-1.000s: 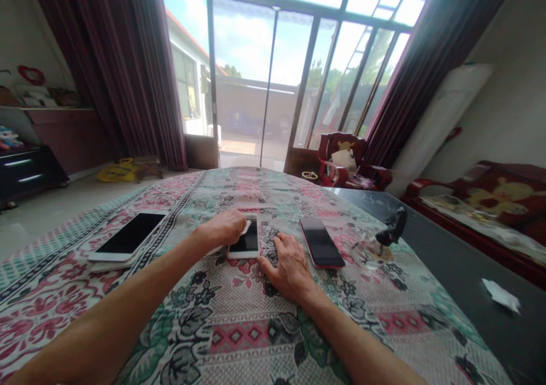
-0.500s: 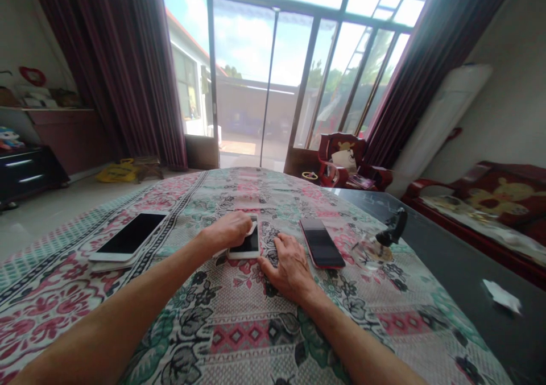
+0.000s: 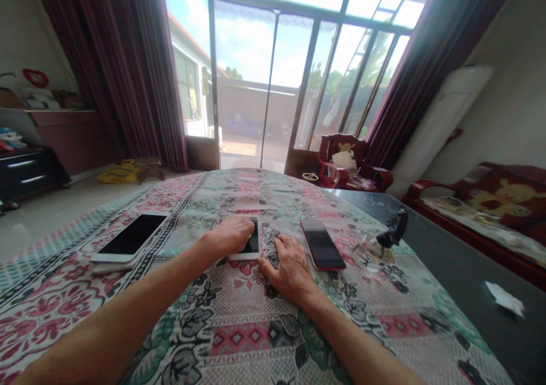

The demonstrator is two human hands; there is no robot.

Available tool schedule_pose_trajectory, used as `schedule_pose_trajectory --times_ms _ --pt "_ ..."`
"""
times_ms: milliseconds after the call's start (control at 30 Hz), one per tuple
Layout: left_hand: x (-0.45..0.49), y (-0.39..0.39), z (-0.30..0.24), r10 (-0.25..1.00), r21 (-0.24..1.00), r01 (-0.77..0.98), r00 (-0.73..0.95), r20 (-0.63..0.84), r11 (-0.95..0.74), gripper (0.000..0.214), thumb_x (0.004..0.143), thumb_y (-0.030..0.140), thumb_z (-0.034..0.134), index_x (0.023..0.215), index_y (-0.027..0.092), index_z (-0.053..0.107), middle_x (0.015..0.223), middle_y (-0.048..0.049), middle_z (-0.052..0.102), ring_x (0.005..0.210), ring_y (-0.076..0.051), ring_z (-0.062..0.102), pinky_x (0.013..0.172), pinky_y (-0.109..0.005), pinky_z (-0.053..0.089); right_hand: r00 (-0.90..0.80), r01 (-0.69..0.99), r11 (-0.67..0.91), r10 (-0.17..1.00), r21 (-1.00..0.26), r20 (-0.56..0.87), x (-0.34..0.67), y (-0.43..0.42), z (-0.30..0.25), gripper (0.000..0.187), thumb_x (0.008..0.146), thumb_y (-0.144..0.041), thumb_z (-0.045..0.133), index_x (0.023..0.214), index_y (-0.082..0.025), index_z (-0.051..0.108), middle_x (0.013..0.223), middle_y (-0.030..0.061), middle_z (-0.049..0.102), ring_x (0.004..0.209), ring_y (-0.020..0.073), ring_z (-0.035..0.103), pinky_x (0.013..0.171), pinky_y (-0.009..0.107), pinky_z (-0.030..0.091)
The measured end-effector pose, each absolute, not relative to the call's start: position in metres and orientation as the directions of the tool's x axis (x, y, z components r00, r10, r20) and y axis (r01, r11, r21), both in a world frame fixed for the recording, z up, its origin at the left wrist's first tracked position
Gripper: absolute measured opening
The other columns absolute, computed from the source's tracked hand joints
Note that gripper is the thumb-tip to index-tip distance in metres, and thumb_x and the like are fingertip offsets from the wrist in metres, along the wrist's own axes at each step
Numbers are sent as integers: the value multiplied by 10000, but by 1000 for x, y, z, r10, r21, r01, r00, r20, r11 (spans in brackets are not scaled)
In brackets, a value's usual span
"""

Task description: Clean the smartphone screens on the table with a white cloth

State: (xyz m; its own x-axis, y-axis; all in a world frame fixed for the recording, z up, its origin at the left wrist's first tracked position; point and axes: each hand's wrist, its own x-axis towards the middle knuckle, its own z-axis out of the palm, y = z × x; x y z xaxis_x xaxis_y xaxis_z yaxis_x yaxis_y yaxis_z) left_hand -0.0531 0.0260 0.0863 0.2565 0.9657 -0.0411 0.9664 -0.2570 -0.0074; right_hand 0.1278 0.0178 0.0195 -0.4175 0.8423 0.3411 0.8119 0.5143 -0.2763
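My left hand (image 3: 232,234) is closed, pressed down on a small white-framed phone (image 3: 245,255) with a black screen. A bit of white tissue (image 3: 251,234) peeks out at its fingertips; most of it is hidden under the fingers. My right hand (image 3: 292,265) lies on the patterned tablecloth with its fingers spread, the thumb reaching toward the phone's near right corner. Right of that hand lies a dark phone with a red edge (image 3: 323,245). Over on the left, a larger white tablet (image 3: 130,238) with a black screen rests on another flat white thing.
A clear bottle with a black spray head (image 3: 390,231) is at the right of the cloth (image 3: 239,317). Beyond it stretches a dark tabletop (image 3: 452,282) bearing a crumpled white paper (image 3: 504,298). A red wooden chair (image 3: 343,160) stands near the glass doors.
My left hand has shifted slightly nearer to me over the phone, and less of the white tissue shows. My right hand stays where it was.
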Motion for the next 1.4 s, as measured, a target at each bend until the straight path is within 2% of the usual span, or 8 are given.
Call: schedule_pose_trajectory --times_ms 100,300,467,800,967,1200,1400 --pt "-48 20 91 943 -63 943 321 -86 -327 190 819 128 518 816 104 707 838 -153 709 774 -191 646 755 -288 504 -416 814 509 847 -279 331 128 18 20 514 852 -504 540 1207 -136 591 1322 150 527 1232 298 444 1043 414 332" --pt "-57 33 83 934 -37 934 355 -27 -356 224 784 89 488 747 94 708 721 -162 696 667 -199 629 661 -296 481 -416 813 511 845 -279 335 127 17 20 518 856 -502 539 1212 -129 589 1326 152 526 1238 298 443 1052 412 328" --pt "-66 46 74 954 -71 954 295 47 -291 251 814 87 460 785 113 707 776 -168 700 741 -215 654 675 -289 467 -408 820 499 854 -281 324 127 16 21 513 857 -505 537 1212 -138 590 1336 153 523 1247 307 438 1055 430 324" --pt "-81 56 67 969 -62 976 213 125 -207 272 885 139 421 841 127 690 874 -142 710 803 -202 661 719 -270 472 -418 811 515 842 -278 341 127 17 20 507 856 -492 543 1202 -126 591 1318 152 530 1227 295 452 1039 412 340" --pt "-83 58 67 975 -45 983 182 127 -178 246 873 123 443 858 125 688 916 -145 705 848 -203 662 759 -268 482 -407 819 500 852 -282 330 126 17 20 510 848 -491 553 1207 -130 592 1326 145 529 1230 301 448 1046 418 338" --pt "-76 55 64 982 -80 985 162 101 -154 236 833 85 463 931 113 676 949 -164 694 848 -218 670 751 -286 502 -416 810 516 841 -280 345 127 17 20 505 851 -489 550 1204 -132 592 1314 146 534 1219 294 457 1039 405 342" --pt "-73 53 64 980 -86 983 169 105 -161 283 835 63 428 1000 103 655 985 -172 683 886 -211 669 763 -267 501 -419 807 519 840 -282 345 128 18 19 530 849 -496 550 1222 -120 576 1327 152 522 1229 292 442 1043 416 332"
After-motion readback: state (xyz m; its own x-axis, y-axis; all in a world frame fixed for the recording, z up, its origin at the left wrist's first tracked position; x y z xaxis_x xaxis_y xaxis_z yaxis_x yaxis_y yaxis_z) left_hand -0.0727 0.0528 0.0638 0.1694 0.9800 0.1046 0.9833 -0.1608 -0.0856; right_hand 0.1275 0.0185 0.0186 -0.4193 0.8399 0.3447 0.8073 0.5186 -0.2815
